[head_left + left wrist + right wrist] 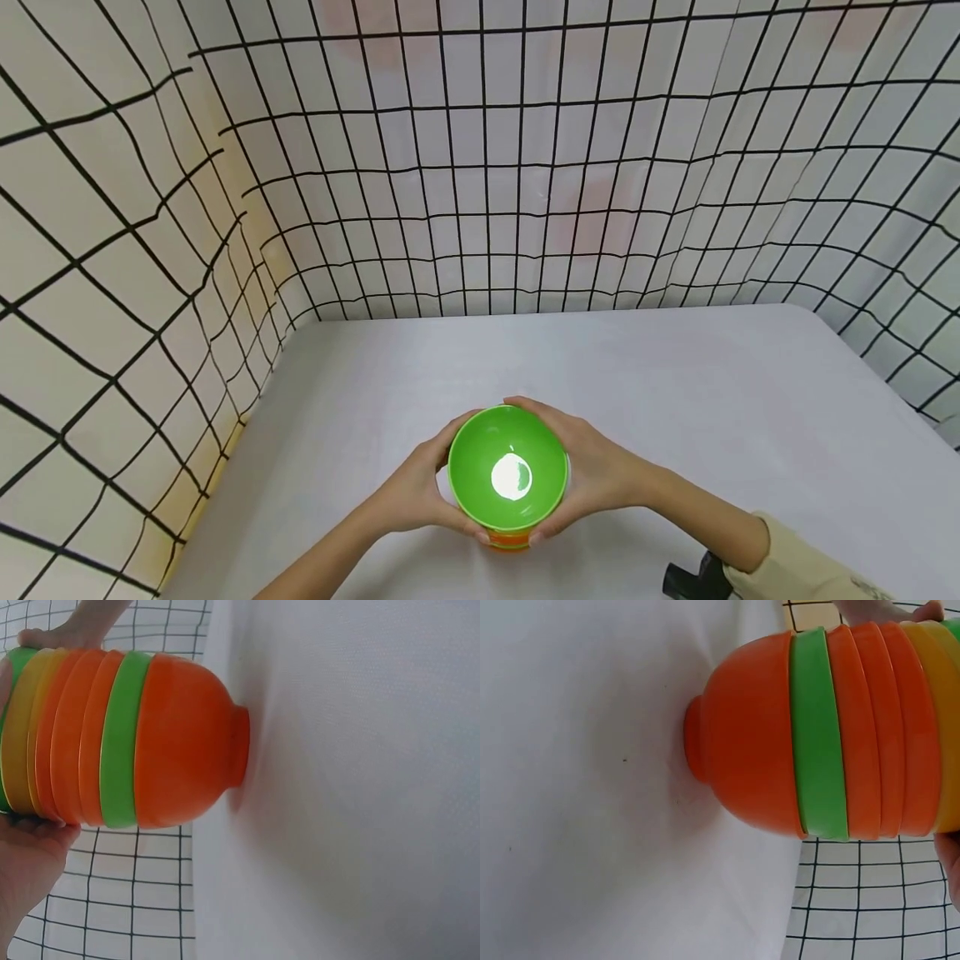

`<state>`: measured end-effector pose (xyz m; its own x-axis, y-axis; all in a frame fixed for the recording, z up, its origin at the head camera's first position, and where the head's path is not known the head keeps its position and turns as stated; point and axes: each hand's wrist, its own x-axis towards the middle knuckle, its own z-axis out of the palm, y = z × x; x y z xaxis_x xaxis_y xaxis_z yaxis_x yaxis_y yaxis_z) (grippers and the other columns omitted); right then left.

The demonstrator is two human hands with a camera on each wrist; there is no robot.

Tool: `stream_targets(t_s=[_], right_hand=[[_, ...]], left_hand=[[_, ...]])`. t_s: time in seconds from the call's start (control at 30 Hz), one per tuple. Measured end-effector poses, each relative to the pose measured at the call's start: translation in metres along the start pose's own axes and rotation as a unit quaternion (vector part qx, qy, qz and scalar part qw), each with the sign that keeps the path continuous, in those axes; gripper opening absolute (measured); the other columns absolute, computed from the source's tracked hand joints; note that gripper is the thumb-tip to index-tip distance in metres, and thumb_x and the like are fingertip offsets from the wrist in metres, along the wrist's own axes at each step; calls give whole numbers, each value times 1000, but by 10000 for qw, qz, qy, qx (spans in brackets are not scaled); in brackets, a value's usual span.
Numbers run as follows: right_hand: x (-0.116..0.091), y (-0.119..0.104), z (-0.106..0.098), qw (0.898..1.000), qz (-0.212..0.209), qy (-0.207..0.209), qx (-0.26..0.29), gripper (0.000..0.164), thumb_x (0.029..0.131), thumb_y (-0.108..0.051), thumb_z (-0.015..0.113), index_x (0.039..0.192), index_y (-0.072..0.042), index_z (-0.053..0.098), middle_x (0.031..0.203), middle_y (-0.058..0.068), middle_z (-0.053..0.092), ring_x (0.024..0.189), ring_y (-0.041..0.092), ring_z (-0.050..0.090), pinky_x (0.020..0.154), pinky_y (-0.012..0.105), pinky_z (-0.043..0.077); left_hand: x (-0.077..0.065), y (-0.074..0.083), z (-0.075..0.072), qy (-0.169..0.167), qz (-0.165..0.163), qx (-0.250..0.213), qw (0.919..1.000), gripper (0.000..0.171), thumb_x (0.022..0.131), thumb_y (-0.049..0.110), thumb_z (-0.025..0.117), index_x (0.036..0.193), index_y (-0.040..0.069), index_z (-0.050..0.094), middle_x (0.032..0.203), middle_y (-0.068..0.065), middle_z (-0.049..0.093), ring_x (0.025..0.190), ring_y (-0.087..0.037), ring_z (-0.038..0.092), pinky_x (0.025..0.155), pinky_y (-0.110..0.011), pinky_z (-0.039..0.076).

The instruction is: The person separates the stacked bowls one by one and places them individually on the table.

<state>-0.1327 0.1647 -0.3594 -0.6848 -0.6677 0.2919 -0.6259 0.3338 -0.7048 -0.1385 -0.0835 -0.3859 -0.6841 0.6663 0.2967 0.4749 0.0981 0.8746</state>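
Note:
A stack of nested bowls [184, 742] stands upright near the front middle of the white table, its orange foot seeming to meet the surface. In the head view I look down into the glossy green top bowl [495, 450], which has a bright reflection inside. Below it the wrist views show yellow rims, several orange ones, a green rim [817, 735] and an orange bottom bowl [750, 735]. My left hand [420, 490] grips the stack's upper part from the left, fingers behind and thumb in front. My right hand [596, 467] holds it likewise from the right.
The white-covered table [360, 375] spreads behind and beside the stack. White walls with a black wire grid [487, 167] rise at the back and both sides. A small black device [697, 579] sits by the right sleeve [787, 567].

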Motion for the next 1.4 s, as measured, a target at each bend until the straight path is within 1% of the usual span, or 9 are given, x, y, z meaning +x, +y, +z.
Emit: stream_targets(t_s=[0.27, 0.43, 0.5, 0.67, 0.77, 0.93, 1.03, 1.17, 1.4], right_hand=[[1, 4, 8, 9984, -230, 214, 461, 110, 52, -41, 89, 141, -16, 30, 128, -6, 50, 111, 14, 53, 91, 33, 50], [1, 4, 10, 9978, -320, 346, 460, 108, 52, -40, 89, 140, -15, 31, 127, -5, 51, 110, 15, 54, 89, 33, 51], [1, 2, 10, 9977, -380, 380, 423, 108, 51, -40, 89, 139, -14, 32, 127, -4, 52, 109, 14, 54, 89, 32, 51], [5, -15, 3, 9960, -568, 473, 500, 105, 51, -32, 91, 135, -3, 35, 124, 5, 53, 108, 19, 55, 88, 32, 52], [6, -22, 0, 9952, -684, 495, 497, 106, 50, -30, 91, 135, 0, 35, 124, 9, 53, 109, 20, 54, 89, 32, 51], [9, -15, -1, 9954, -686, 447, 487, 109, 51, -33, 91, 138, -5, 31, 128, 4, 51, 111, 18, 53, 91, 33, 50], [11, -9, -4, 9958, -510, 377, 657, 110, 52, -34, 90, 141, -10, 28, 129, 1, 50, 112, 17, 53, 92, 34, 50], [15, -10, -11, 9952, -355, 321, 856, 111, 53, -32, 90, 142, -9, 27, 130, 2, 49, 112, 19, 53, 91, 36, 51], [24, -16, -21, 9951, -224, 414, 875, 112, 52, -25, 91, 143, -14, 26, 131, 2, 48, 112, 19, 52, 90, 36, 52]], left_hand=[[-4, -3, 2, 38, 47, 0, 10000, 111, 52, 19, 91, 143, 21, 28, 137, 2, 45, 122, -17, 46, 102, -38, 42], [-4, -4, 3, 37, 82, -13, 10000, 111, 52, 18, 91, 143, 20, 28, 137, 1, 45, 122, -18, 47, 101, -38, 43], [-3, -3, 3, 48, 84, -33, 9999, 110, 53, 18, 91, 143, 19, 28, 137, 1, 45, 122, -18, 46, 101, -38, 42], [-1, -3, 3, 85, 130, -4, 9999, 109, 53, 18, 91, 143, 20, 29, 136, 1, 46, 122, -18, 46, 101, -38, 42], [-1, -4, 2, 72, 80, -25, 9999, 109, 53, 18, 91, 143, 22, 29, 135, 3, 47, 122, -17, 47, 101, -38, 43], [-1, -3, 1, 93, -110, -17, 9999, 106, 52, 22, 91, 141, 27, 33, 133, 7, 49, 122, -15, 47, 102, -38, 42], [-2, -3, 1, 98, 8, 118, 9999, 105, 52, 24, 91, 140, 24, 33, 133, 6, 49, 122, -15, 48, 103, -39, 41], [0, -5, -1, 82, 211, 240, 9995, 105, 53, 24, 91, 141, 19, 34, 134, 2, 49, 122, -16, 47, 104, -39, 40], [0, -5, -3, 29, 220, 306, 9993, 101, 54, 21, 90, 140, 19, 35, 133, 3, 50, 123, -15, 47, 102, -39, 42]])
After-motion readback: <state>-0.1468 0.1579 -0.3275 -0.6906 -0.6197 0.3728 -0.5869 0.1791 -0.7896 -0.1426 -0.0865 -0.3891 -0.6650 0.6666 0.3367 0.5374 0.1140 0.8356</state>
